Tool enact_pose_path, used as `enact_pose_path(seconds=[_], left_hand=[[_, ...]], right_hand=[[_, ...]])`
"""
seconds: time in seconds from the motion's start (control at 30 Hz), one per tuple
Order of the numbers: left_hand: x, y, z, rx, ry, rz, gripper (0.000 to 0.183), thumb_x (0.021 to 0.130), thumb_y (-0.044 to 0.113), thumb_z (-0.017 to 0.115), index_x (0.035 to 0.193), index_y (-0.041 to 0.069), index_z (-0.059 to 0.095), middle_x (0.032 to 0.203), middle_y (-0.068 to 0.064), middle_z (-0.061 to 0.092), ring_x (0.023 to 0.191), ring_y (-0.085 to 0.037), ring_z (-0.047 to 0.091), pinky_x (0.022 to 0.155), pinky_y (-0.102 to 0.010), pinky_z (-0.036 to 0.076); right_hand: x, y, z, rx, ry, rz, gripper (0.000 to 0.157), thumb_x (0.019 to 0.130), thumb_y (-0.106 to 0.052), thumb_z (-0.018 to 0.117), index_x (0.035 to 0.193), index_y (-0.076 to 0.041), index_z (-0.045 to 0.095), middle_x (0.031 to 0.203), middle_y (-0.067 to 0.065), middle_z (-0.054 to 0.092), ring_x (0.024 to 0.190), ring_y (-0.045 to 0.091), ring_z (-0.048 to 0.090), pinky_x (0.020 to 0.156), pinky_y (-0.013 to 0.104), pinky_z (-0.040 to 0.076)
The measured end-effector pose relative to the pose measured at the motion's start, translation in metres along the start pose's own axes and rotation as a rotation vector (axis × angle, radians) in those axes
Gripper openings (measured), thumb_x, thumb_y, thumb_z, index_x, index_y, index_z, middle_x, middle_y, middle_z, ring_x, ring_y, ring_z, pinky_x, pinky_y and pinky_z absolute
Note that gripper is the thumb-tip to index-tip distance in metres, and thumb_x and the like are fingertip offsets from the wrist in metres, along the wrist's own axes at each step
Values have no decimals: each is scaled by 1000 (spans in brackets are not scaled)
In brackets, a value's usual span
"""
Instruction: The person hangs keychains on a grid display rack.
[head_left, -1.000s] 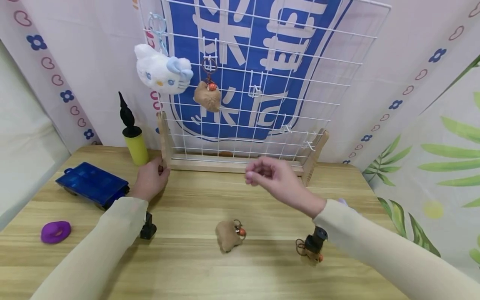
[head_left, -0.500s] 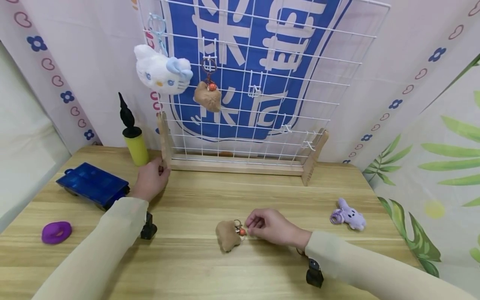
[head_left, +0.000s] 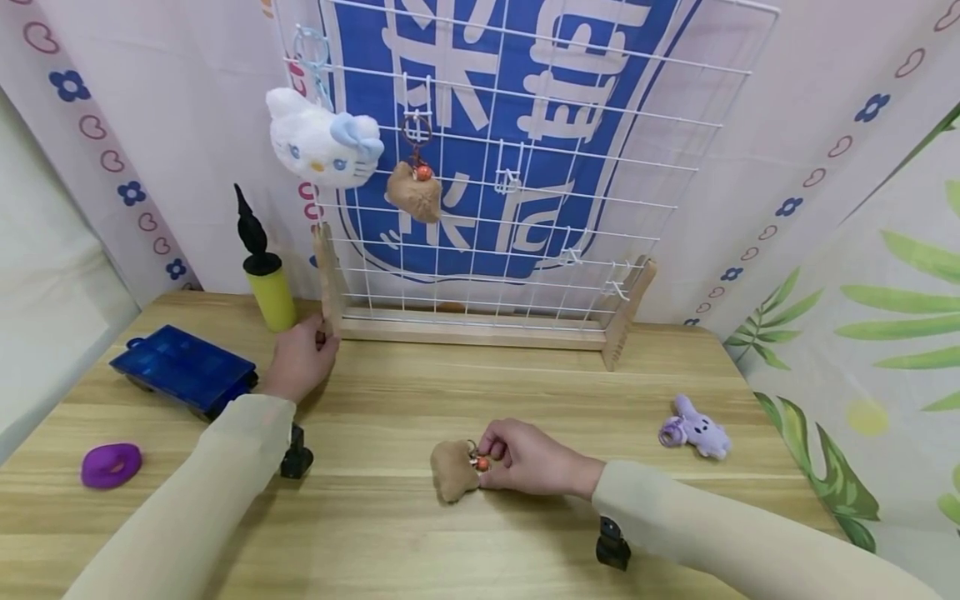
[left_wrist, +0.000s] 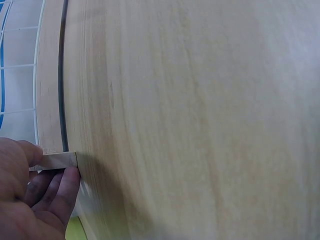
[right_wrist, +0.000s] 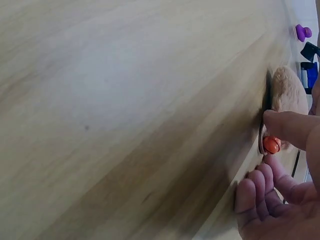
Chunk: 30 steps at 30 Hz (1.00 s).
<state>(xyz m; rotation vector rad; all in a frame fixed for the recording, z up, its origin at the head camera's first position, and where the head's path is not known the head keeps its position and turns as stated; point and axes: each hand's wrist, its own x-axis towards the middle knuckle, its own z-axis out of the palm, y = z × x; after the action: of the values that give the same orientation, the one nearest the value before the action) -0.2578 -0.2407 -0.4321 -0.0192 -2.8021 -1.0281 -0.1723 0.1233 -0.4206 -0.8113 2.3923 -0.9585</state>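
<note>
My left hand [head_left: 298, 358] grips the left wooden foot [left_wrist: 59, 160] of a white wire grid rack [head_left: 480, 250], thumb on one side and fingers on the other. On the table, a brown plush keychain [head_left: 453, 472] lies flat, with an orange bead [right_wrist: 271, 145] and a metal ring. The thumb and forefinger of my right hand [head_left: 534, 458] close round its ring and bead; the other fingers curl beside it. A similar brown plush keychain [head_left: 415, 193] and a white cat-face plush keychain [head_left: 324, 142] hang on the grid's left side.
White hooks [head_left: 507, 180] sit on the grid. A lavender plush keychain [head_left: 699, 430] lies at the right. On the left are a blue translucent box [head_left: 186, 367], a purple ring-shaped object [head_left: 111, 465] and a yellow pump [head_left: 272, 296] with a black top.
My right hand has come down from in front of the rack to the table, then left onto the keychain's ring and bead. My left hand keeps its hold on the rack's foot.
</note>
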Motion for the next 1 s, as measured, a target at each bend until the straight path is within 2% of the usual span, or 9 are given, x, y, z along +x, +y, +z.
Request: enact_pose_path(seconds=[0.3,0.53,0.83,1.0], left_hand=[[0,3,0,-6,-10,-11,33,106,13,54,127,-12,55,109,-31,66,90,-35,64,76,-43,56],[-1,3,-2,-4,-8,-3,32,106,12,54,125,-13,56,108,-31,66,91,-36,65,76,-44,56],[-1,4,-2,6,-17,-14,32,106,13,54,126,-13,55,109,-31,65,91,-35,64,78,-46,57],[-1,4,-1,10,-12,-11,32,106,13,54,125,-13,55,108,-31,65,90,-35,63,78,-45,56]], right_hand=[[4,-6,3,-82,12,7,22,87,-9,82,100,-7,64,96,2,62,85,12,53,78,21,46],[2,-3,-3,18,-16,36,21,90,0,76,104,-5,60,97,5,65,80,10,55,69,19,48],[-1,5,-11,65,0,13,14,94,1,70,106,-3,66,97,6,68,88,7,61,80,17,54],[-5,8,-15,119,31,-2,7,98,-1,68,105,-1,69,97,9,74,86,10,67,78,21,59]])
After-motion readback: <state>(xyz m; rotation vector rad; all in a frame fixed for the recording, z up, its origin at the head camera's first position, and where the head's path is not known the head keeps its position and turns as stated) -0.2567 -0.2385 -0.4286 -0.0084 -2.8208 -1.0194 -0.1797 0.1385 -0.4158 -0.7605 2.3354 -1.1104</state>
